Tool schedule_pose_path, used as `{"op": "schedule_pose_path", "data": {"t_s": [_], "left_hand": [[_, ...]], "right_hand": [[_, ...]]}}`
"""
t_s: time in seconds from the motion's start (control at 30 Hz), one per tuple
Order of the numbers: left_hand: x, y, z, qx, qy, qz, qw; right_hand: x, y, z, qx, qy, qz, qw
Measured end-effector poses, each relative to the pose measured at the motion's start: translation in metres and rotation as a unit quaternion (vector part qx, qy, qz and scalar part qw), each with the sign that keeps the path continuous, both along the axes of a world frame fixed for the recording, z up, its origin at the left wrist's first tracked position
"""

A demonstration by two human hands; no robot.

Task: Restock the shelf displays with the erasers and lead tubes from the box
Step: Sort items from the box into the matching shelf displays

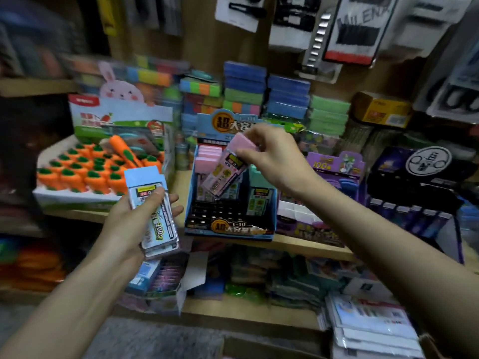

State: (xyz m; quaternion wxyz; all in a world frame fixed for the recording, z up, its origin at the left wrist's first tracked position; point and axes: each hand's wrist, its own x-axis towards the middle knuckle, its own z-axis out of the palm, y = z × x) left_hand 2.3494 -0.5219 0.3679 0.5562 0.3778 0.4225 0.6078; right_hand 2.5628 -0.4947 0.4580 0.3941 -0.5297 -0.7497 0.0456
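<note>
My left hand (134,224) grips a small stack of flat lead tube cases (153,203), a blue-capped one on top, held in front of the shelf edge. My right hand (274,154) pinches a pink-capped lead case (228,167) by its top, tilted over the blue display box (230,231) on the shelf. Several pink cases stand in that box's back left row, one teal case stands at its right, and black empty slots show at its front.
A tray of orange carrot erasers (77,174) sits left of the display box. A purple display (334,172) and a black display (409,177) stand to the right. Sticky-note stacks (243,84) line the back. Packets fill the lower shelf (246,314).
</note>
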Motion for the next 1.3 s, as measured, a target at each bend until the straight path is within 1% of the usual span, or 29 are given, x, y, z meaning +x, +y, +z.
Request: {"op": "schedule_pose_path", "data": {"t_s": [0.13, 0.27, 0.5, 0.57, 0.67, 0.73, 0.77, 0.8, 0.83, 0.87, 0.9, 0.93, 0.97, 1.0, 1.03, 1.1, 1.17, 1.3], "left_hand": [[-0.012, 0.005, -0.003, -0.015, -0.014, 0.007, 1.000], [-0.012, 0.008, -0.002, -0.026, -0.020, 0.008, 0.999], [-0.013, 0.005, -0.001, -0.019, -0.030, 0.002, 0.999], [-0.011, 0.005, -0.001, -0.017, -0.027, 0.002, 0.999], [-0.006, 0.004, 0.002, -0.019, -0.025, -0.005, 0.999], [-0.002, 0.003, 0.004, -0.017, -0.026, -0.010, 0.999], [0.001, 0.001, 0.005, -0.013, -0.026, -0.013, 1.000], [0.004, 0.000, 0.006, -0.007, -0.022, -0.016, 1.000], [0.008, -0.002, 0.008, 0.002, -0.013, -0.022, 1.000], [0.012, -0.005, 0.009, 0.011, 0.000, -0.031, 0.999], [0.018, -0.007, 0.010, 0.020, 0.010, -0.044, 0.999], [0.024, -0.010, 0.010, 0.028, 0.018, -0.060, 0.998], [0.031, -0.012, 0.011, 0.035, 0.028, -0.077, 0.996], [0.037, -0.015, 0.011, 0.043, 0.040, -0.092, 0.994], [0.044, -0.017, 0.012, 0.051, 0.050, -0.102, 0.992], [0.055, -0.021, 0.013, 0.067, 0.063, -0.109, 0.990], [0.064, -0.023, 0.013, 0.081, 0.072, -0.118, 0.987], [0.077, -0.028, 0.014, 0.088, 0.078, -0.123, 0.985]], "right_hand": [[-0.019, 0.016, -0.010, -0.003, -0.103, 0.027, 0.994], [-0.033, 0.024, -0.018, -0.007, -0.174, 0.031, 0.984], [-0.041, 0.031, -0.026, -0.024, -0.203, 0.051, 0.978], [-0.042, 0.031, -0.034, 0.012, -0.207, 0.040, 0.977], [-0.041, 0.031, -0.041, 0.106, -0.272, -0.011, 0.956], [-0.040, 0.028, -0.039, 0.129, -0.310, -0.034, 0.941], [-0.039, 0.024, -0.038, 0.127, -0.316, -0.036, 0.940], [-0.038, 0.019, -0.038, 0.119, -0.300, -0.032, 0.946], [-0.038, 0.011, -0.038, 0.097, -0.251, -0.019, 0.963], [-0.038, 0.000, -0.039, 0.056, -0.169, 0.001, 0.984], [-0.037, -0.011, -0.040, -0.004, -0.067, 0.026, 0.997], [-0.036, -0.022, -0.041, -0.071, 0.040, 0.052, 0.995], [-0.035, -0.032, -0.042, -0.127, 0.135, 0.071, 0.980], [-0.032, -0.040, -0.043, -0.165, 0.202, 0.076, 0.962], [-0.027, -0.046, -0.045, -0.189, 0.242, 0.072, 0.949], [-0.018, -0.053, -0.044, -0.217, 0.286, 0.064, 0.931], [-0.009, -0.057, -0.042, -0.232, 0.312, 0.069, 0.919], [0.008, -0.058, -0.032, -0.229, 0.314, 0.067, 0.919]]}}
